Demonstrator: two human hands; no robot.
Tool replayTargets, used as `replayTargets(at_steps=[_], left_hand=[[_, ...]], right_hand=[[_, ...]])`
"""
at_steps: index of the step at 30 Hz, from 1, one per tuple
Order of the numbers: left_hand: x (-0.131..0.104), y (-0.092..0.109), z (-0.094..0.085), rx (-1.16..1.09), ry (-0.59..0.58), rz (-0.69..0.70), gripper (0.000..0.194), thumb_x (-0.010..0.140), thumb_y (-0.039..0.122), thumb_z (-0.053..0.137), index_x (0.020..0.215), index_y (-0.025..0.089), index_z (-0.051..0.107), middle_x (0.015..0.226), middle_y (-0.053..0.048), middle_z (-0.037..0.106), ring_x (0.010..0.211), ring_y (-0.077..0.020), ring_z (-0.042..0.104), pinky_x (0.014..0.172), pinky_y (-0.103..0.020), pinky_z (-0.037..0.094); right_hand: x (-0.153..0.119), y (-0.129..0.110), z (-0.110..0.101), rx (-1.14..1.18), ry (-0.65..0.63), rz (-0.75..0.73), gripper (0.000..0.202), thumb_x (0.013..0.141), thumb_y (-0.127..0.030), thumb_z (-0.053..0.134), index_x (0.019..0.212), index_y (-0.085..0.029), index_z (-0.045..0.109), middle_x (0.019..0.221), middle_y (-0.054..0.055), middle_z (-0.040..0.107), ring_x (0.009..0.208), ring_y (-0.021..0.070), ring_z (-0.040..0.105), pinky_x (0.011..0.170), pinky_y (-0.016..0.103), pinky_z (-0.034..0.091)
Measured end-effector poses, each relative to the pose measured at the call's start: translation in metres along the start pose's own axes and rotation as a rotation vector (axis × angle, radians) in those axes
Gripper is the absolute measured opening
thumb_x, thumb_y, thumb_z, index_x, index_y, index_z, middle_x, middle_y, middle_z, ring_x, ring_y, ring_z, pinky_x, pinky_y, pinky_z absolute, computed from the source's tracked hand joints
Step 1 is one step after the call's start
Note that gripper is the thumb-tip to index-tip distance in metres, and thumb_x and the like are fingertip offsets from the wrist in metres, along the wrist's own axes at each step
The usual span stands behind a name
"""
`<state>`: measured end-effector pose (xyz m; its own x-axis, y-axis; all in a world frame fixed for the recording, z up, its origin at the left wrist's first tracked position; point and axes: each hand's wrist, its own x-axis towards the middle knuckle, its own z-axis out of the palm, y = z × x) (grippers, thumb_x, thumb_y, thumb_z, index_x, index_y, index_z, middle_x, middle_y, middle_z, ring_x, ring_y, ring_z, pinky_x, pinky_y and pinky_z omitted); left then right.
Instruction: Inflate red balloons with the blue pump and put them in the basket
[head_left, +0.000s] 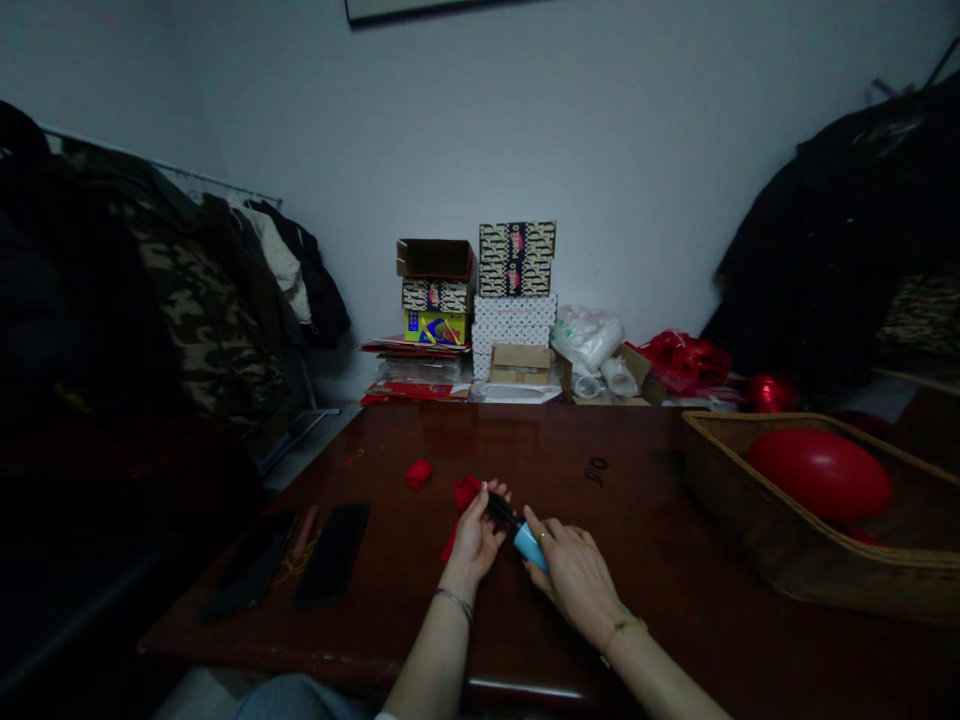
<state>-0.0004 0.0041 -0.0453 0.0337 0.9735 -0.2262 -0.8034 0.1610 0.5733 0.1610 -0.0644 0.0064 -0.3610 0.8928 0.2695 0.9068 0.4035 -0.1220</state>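
My right hand (576,575) is wrapped around a light blue balloon pump (529,546) with a black front end. The pump points up and left over the dark wooden table (517,440). My left hand (476,540) closes around its black tip, palm turned inward. Limp red balloon material (466,491) shows behind my left fingers and hangs down by the wrist. Whether it sits on the nozzle is hidden by the fingers. A small crumpled red piece (419,473) lies on the table to the left.
Two dark phones (334,553) lie at the left with a reddish stick (304,534) and yellow cord between them. Black loops (596,470) rest right of centre. A wicker basket (780,570) on the right holds an inflated red balloon (821,472). Stacked boxes (514,330) stand behind the table.
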Motion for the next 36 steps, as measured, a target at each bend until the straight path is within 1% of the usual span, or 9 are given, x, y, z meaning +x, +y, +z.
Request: replayTargets(at_steps=[4, 8, 11, 14, 19, 23, 28, 32, 36], left_hand=[[-0.003, 0.007, 0.004, -0.075, -0.038, -0.021, 0.034, 0.085, 0.047, 0.053, 0.1, 0.018, 0.063, 0.118, -0.01, 0.061, 0.11, -0.0224, 0.057, 0.089, -0.039, 0.049], [-0.002, 0.002, 0.014, -0.225, -0.018, 0.075, 0.025, 0.086, 0.041, 0.054, 0.085, 0.017, 0.06, 0.093, -0.008, 0.065, 0.093, -0.0193, 0.064, 0.086, -0.039, 0.051], [0.001, 0.0, 0.018, -0.257, 0.084, 0.128, 0.021, 0.087, 0.034, 0.054, 0.077, 0.017, 0.055, 0.068, -0.001, 0.059, 0.062, -0.0107, 0.061, 0.069, -0.028, 0.055], [0.006, 0.009, 0.015, -0.256, 0.209, 0.185, 0.023, 0.089, 0.031, 0.052, 0.071, 0.017, 0.05, 0.056, 0.004, 0.048, 0.045, -0.0055, 0.048, 0.047, -0.016, 0.045], [0.012, 0.029, 0.011, -0.323, 0.238, 0.197, 0.028, 0.092, 0.033, 0.045, 0.07, 0.017, 0.048, 0.054, 0.004, 0.044, 0.044, -0.0053, 0.046, 0.046, -0.016, 0.043], [0.01, 0.025, 0.013, -0.318, 0.174, 0.217, 0.027, 0.09, 0.033, 0.049, 0.069, 0.017, 0.047, 0.053, 0.004, 0.045, 0.043, -0.0064, 0.045, 0.046, -0.018, 0.043], [0.007, 0.02, 0.018, -0.255, 0.2, 0.256, 0.026, 0.089, 0.033, 0.051, 0.069, 0.017, 0.046, 0.054, 0.004, 0.046, 0.046, -0.0074, 0.048, 0.051, -0.021, 0.048], [0.01, 0.031, 0.021, -0.171, 0.215, 0.257, 0.027, 0.09, 0.033, 0.05, 0.069, 0.017, 0.043, 0.052, 0.006, 0.04, 0.038, -0.0046, 0.039, 0.037, -0.015, 0.034], [0.016, 0.055, 0.02, -0.164, 0.259, 0.295, 0.028, 0.093, 0.031, 0.044, 0.068, 0.017, 0.041, 0.052, 0.007, 0.036, 0.035, -0.0027, 0.032, 0.032, -0.012, 0.024]], right_hand=[[0.0, -0.003, -0.001, 0.031, -0.019, -0.016, 0.058, 0.081, -0.024, 0.049, 0.138, -0.021, 0.036, 0.105, 0.008, 0.06, 0.096, 0.0216, 0.057, 0.087, 0.033, 0.037], [0.0, -0.011, 0.0, 0.082, -0.046, -0.018, 0.057, 0.081, -0.026, 0.049, 0.137, -0.021, 0.037, 0.106, 0.008, 0.06, 0.095, 0.0219, 0.057, 0.086, 0.033, 0.037], [-0.003, -0.016, 0.002, 0.091, -0.061, 0.003, 0.059, 0.081, -0.029, 0.051, 0.137, -0.02, 0.036, 0.108, 0.009, 0.061, 0.096, 0.0226, 0.058, 0.089, 0.035, 0.036], [-0.011, -0.016, 0.005, 0.047, -0.059, 0.024, 0.066, 0.075, -0.028, 0.06, 0.137, -0.021, 0.036, 0.11, 0.009, 0.061, 0.098, 0.0236, 0.058, 0.093, 0.038, 0.035], [-0.023, -0.011, 0.004, -0.036, 0.039, 0.038, 0.052, 0.08, -0.025, 0.056, 0.13, -0.018, 0.045, 0.106, 0.009, 0.061, 0.095, 0.0236, 0.057, 0.09, 0.037, 0.038], [-0.02, -0.011, 0.001, -0.067, 0.111, 0.031, 0.05, 0.08, -0.025, 0.057, 0.128, -0.018, 0.047, 0.101, 0.008, 0.063, 0.093, 0.0228, 0.057, 0.095, 0.038, 0.036], [-0.016, -0.016, 0.0, -0.08, 0.122, 0.052, 0.052, 0.079, -0.028, 0.059, 0.129, -0.018, 0.046, 0.1, 0.009, 0.063, 0.091, 0.0224, 0.058, 0.095, 0.04, 0.035], [-0.023, -0.018, -0.001, -0.039, 0.102, 0.053, 0.048, 0.081, -0.03, 0.056, 0.126, -0.015, 0.048, 0.099, 0.009, 0.064, 0.09, 0.0213, 0.06, 0.098, 0.041, 0.033], [-0.04, -0.006, -0.001, 0.0, 0.113, 0.018, 0.047, 0.083, -0.03, 0.054, 0.127, -0.015, 0.047, 0.099, 0.008, 0.065, 0.09, 0.0201, 0.061, 0.101, 0.042, 0.03]])
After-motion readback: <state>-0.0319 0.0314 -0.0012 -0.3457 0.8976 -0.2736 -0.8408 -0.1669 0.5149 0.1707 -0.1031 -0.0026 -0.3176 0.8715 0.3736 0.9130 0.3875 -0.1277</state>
